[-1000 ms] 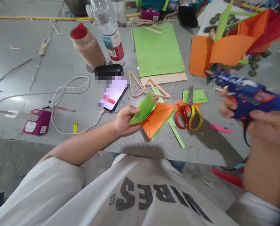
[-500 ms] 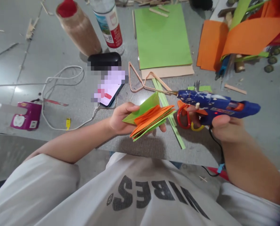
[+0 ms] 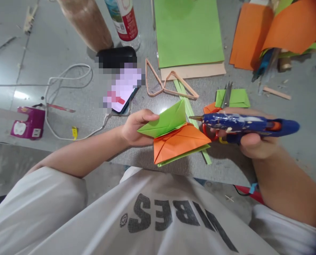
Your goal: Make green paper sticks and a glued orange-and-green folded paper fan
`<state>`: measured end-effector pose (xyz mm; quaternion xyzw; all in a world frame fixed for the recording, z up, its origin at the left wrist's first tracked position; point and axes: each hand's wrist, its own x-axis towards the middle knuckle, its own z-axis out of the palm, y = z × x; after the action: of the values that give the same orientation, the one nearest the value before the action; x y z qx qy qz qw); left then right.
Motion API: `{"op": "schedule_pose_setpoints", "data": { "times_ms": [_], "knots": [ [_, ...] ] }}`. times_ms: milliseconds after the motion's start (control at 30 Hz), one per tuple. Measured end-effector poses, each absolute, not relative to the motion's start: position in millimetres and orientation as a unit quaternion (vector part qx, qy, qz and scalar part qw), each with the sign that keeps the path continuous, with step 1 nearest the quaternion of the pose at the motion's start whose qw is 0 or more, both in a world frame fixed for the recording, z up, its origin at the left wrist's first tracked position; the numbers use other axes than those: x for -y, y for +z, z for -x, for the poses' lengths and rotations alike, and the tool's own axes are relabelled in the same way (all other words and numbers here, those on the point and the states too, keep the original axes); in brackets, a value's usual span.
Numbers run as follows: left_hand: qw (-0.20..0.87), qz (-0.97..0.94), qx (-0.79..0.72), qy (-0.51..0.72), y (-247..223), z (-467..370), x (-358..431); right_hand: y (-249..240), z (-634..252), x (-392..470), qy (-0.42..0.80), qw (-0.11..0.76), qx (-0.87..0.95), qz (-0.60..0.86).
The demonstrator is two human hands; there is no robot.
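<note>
My left hand (image 3: 138,128) grips a stack of folded green and orange paper (image 3: 181,140) by its left end, thumb on top. A green fold stands up at the back and an orange face is spread open toward me. In my right hand (image 3: 256,141) is a blue glue gun (image 3: 237,122), smeared with white, its nozzle pointing left close to the paper's upper right edge. Scissors (image 3: 227,95) with red and yellow handles lie partly hidden beneath the glue gun. Behind the paper, a thin wooden strip bent into a bow shape (image 3: 183,88) rests on the table.
Green sheets (image 3: 189,33) lie at the back, with orange paper (image 3: 249,37) to their right. A phone (image 3: 124,88), a plastic bottle (image 3: 124,21) and a brown bottle (image 3: 90,24) stand or lie left of them. A purple power adapter (image 3: 28,124) and white cable (image 3: 67,71) occupy the left.
The folded paper has opened out, now showing a broad orange face. The glue gun has shifted slightly down and right, its nozzle closer to the paper. The view has tilted downward.
</note>
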<state>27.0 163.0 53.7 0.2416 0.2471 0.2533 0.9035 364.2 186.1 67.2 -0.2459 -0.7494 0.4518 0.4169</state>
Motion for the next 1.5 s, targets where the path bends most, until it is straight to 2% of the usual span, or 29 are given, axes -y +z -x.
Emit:
{"op": "schedule_pose_setpoints", "data": {
  "times_ms": [133,300,700,1367,1500],
  "knots": [
    [0.907,-0.229,-0.25,0.249,58.0,-27.1,-163.7,72.8,-359.8,-192.8,0.393,0.42,0.8,0.171],
    [0.912,-0.168,-0.268,0.259,57.4,-25.2,-164.6,76.2,-360.3,-191.2,0.384,0.393,0.811,0.201],
    [0.916,-0.17,-0.272,0.241,60.9,-25.9,-164.2,78.3,-355.1,-195.0,0.352,0.403,0.83,0.158],
    [0.897,-0.324,-0.229,0.195,44.9,-26.1,-163.4,85.9,-355.3,-190.9,0.3,0.413,0.844,0.164],
    [0.89,-0.309,-0.277,0.191,43.8,-28.9,-163.0,86.8,-352.6,-190.2,0.291,0.413,0.845,0.175]
  ]
}}
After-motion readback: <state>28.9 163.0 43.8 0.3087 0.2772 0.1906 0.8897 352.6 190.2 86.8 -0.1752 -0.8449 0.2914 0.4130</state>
